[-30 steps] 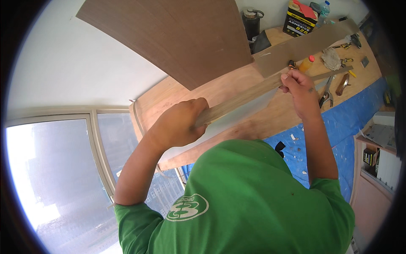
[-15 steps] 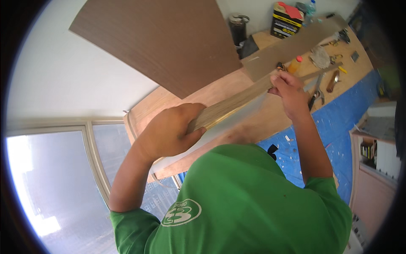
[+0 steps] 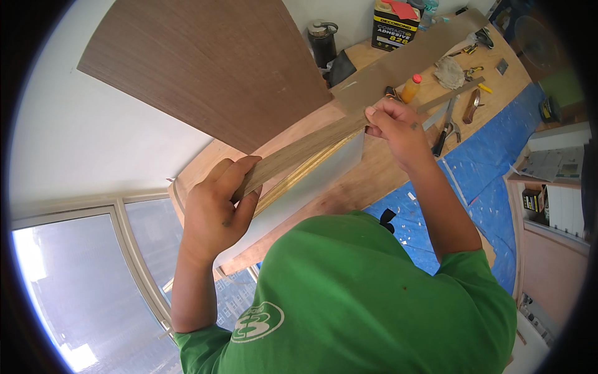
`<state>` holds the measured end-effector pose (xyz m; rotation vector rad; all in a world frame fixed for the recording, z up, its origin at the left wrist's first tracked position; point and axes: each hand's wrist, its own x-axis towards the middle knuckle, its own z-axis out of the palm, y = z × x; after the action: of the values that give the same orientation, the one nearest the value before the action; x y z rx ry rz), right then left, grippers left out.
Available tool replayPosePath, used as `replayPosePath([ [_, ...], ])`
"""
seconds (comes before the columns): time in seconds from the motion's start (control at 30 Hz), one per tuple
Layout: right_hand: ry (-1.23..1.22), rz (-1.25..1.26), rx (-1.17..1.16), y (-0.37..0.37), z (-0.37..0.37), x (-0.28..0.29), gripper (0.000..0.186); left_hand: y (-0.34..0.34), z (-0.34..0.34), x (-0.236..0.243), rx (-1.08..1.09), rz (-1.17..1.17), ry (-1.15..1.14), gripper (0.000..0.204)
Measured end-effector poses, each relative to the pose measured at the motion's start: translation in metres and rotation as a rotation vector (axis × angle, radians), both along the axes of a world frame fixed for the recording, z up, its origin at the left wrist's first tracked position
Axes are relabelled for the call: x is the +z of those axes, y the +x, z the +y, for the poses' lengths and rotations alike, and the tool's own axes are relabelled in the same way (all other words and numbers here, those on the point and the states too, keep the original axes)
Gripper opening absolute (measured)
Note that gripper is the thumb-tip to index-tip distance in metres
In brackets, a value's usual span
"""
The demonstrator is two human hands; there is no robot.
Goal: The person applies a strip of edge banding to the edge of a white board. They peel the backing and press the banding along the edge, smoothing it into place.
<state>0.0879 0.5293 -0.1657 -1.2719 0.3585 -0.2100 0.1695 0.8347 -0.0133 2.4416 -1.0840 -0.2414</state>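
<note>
A long, thin wood-grain laminate strip [image 3: 305, 144] stretches between my two hands. At its near left end, my left hand [image 3: 215, 209] pinches it between thumb and fingers. Farther along to the right, my right hand [image 3: 398, 132] grips it with thumb against bent fingers, and the strip runs on past that hand toward the tools. Just below the strip is the yellowish edge [image 3: 298, 177] of a panel with a smooth pale grey face [image 3: 308, 190]. A gap shows between strip and edge near my left hand; at the right hand I cannot tell whether they touch.
A large brown wood-grain sheet [image 3: 205, 68] rises at the back left. On the wooden tabletop [image 3: 507, 65] are an orange bottle [image 3: 411, 88], a hammer [image 3: 446, 134], a utility knife [image 3: 473, 106] and a rag [image 3: 450, 73]. Behind stand a dark flask [image 3: 322, 43] and a black-yellow can [image 3: 394, 26].
My left hand has turned more upright and its grip on the strip shows more clearly. More of the panel's yellowish edge is visible under the strip. The whole view has shifted slightly.
</note>
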Motion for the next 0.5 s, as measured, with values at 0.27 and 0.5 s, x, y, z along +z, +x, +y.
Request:
replayPosePath([
  [0.27,-0.015,0.046,-0.029,0.006,-0.001,0.001,0.018,0.0,-0.002,-0.002,0.01,0.034,0.013,0.037],
  [0.5,0.01,0.103,-0.056,0.009,0.0,0.007,0.021,0.009,-0.001,-0.01,0.02,0.07,-0.057,0.038],
])
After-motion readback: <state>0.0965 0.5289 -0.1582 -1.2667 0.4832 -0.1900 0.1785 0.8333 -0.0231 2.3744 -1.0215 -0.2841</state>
